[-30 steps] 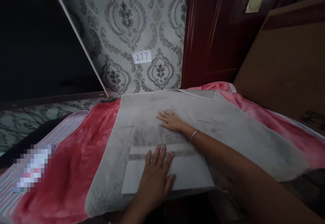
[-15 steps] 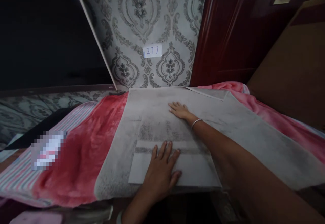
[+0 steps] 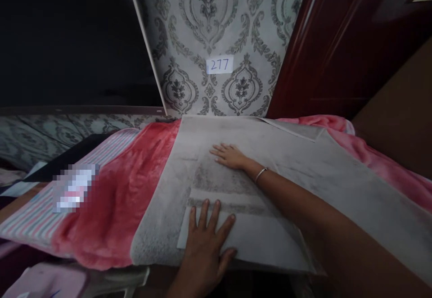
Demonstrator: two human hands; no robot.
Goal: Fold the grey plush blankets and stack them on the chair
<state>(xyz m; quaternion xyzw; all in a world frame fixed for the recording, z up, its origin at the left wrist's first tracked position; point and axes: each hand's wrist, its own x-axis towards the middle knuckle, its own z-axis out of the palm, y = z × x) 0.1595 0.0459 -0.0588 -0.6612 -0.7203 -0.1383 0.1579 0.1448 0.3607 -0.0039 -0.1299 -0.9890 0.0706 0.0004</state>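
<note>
A large pale grey sheet [image 3: 162,217] with dark smudges lies spread out ahead of me; whether it is cloth or paper I cannot tell. Over its near middle is a smaller whitish panel [image 3: 263,239] crossed by a dark grey band. My left hand [image 3: 209,239] rests flat on the panel's left part, fingers spread. Farther up, my right hand [image 3: 229,155] lies palm down on the sheet, its fingers stretched out to the left. A thin bracelet circles the right wrist. Neither hand grips anything.
Under the sheet a red-pink plush blanket [image 3: 114,199] shows on both sides, with a striped underside at left. A dark screen [image 3: 74,41] stands back left. Patterned wallpaper bears a paper label [image 3: 219,65] reading 277. A dark red door [image 3: 330,55] is at right.
My right hand has slid left and slightly nearer across the sheet. My left hand has shifted slightly toward me on the panel. The view has turned a little left.
</note>
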